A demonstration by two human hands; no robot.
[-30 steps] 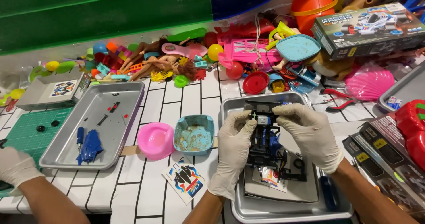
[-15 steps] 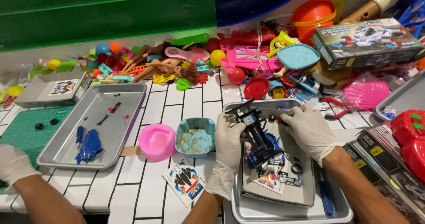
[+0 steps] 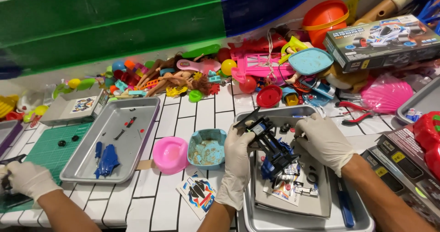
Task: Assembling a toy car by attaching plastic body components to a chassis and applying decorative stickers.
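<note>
Since half a second ago we have tipped the toy car chassis (image 3: 270, 149) further over and drawn it slightly toward us, so its dark blue frame now slants down across the metal tray (image 3: 293, 218) at the near right of the table. Our left hand (image 3: 238, 161) is curled around the chassis's upper left end, thumb and fingers pinching it near the small blue part. Our right hand (image 3: 323, 140) rests with bent fingers at the tray's far right, fingertips by the chassis's other end; we cannot tell whether it grips anything small.

To handle this step well, we judge it best to keep the chassis low over the tray, so a slipped piece lands on the paper sheet (image 3: 293, 193) beneath it and not among the heap of toys (image 3: 256, 71) along the far edge. We should steady the frame with the left hand and let only the right do the fine work. The blue-handled screwdriver (image 3: 344, 209) lies at the tray's near right corner, within reach.

A co-worker's gloved hand (image 3: 27, 179) rests at the near left edge, beside the second tray (image 3: 146, 135) holding a blue car body (image 3: 107, 161). A pink bowl (image 3: 170, 154) and a light blue bowl (image 3: 207, 147) sit between the trays.
</note>
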